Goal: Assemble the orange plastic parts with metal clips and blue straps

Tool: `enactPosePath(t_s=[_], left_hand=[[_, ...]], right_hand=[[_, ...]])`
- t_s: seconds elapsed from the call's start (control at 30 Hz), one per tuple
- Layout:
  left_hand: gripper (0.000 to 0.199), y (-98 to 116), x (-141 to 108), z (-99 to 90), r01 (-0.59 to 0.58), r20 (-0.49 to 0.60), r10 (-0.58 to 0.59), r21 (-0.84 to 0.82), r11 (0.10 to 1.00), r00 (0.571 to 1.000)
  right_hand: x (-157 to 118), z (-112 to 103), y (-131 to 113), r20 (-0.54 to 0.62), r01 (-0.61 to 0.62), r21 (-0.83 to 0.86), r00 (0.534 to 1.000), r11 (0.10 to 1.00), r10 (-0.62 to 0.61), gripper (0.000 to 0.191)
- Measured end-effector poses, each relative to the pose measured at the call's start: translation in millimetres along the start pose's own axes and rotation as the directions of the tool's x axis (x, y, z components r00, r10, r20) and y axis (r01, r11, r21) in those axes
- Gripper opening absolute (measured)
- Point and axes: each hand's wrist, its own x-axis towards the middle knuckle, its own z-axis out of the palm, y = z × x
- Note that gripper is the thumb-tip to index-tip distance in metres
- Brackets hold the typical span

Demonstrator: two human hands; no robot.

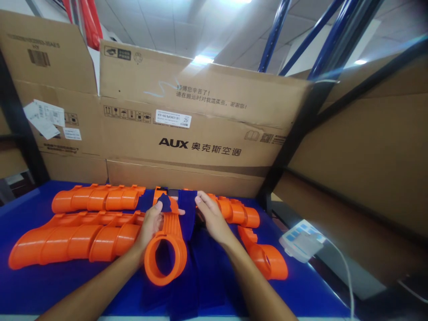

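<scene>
My left hand (151, 225) is closed around the upper stem of an orange plastic piece with a large ring (182, 256), which faces me above the blue surface. A small dark blue flap (165, 203) pokes out beside my left thumb. My right hand (210, 216) pinches the upper edge of a dark blue fabric strap (188, 215) just right of the orange piece. The strap passes down behind the ring to lower blue fabric (209, 278). Some right fingertips are hidden behind the strap, and my left fingers partly cover the orange stem.
Rows of curved orange pieces (80, 243) lie at left, with another row (234, 211) behind my right hand. A second ringed orange piece (274, 263) rests at right on the blue tabletop (301, 298). A cardboard wall (133, 142) stands behind. A white box with cable (302, 240) sits at the right edge.
</scene>
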Motion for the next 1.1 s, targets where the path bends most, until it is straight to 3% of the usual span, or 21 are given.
enactPosePath(t_s=[0.17,0.37,0.47,0.63,0.73,1.1], left_hand=[[0.057,1,-3,7.1,-0.012,0.006,0.012,0.02,1.0,1.0],[0.055,5,-8,17.4,-0.037,0.0,0.037,-0.027,0.999,0.999],[0.053,4,-7,15.1,-0.023,-0.006,0.023,-0.029,0.999,1.0],[0.047,0,-3,11.1,-0.268,-0.068,0.271,0.044,0.962,0.96],[0.053,-2,-4,11.2,-0.352,-0.107,0.365,0.118,0.928,0.925],[0.05,-4,-7,11.0,-0.43,-0.018,0.441,0.187,0.883,0.897]], right_hand=[[-2,2,1,-0.013,-0.039,0.022,0.999,0.999,0.04,0.036],[-2,4,-2,-0.141,0.075,0.056,0.988,0.996,-0.066,0.032],[-7,4,-6,-0.136,0.094,0.007,0.986,0.996,-0.093,0.026],[-14,5,-18,-0.065,0.207,-0.248,0.971,0.946,-0.229,0.024],[-16,6,-27,-0.047,0.283,-0.293,0.95,0.913,-0.31,0.025],[-12,3,-29,-0.037,0.308,-0.334,0.94,0.891,-0.338,0.024]])
